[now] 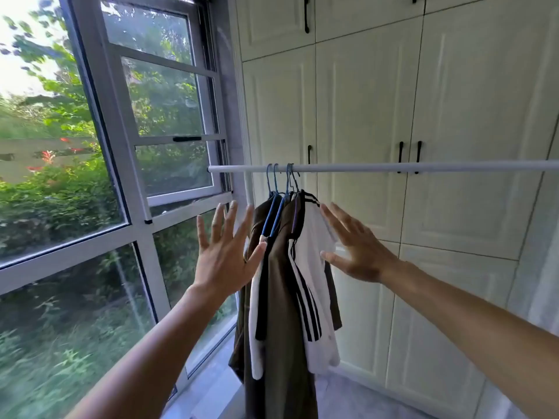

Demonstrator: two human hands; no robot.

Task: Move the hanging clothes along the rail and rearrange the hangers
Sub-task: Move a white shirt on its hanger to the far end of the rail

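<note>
Both palms spread, fingers straight, holding nothing | your left hand and right hand bracket the clothes, probably to squeeze and slide them together | blue hangers sit bunched at the end of the rail nearest the window.

The white metal rail runs off the right edge, its far end unseen. The olive-brown hanging garment is cut off at the bottom edge, and I cannot count the thin blue hangers bunched together.
</note>
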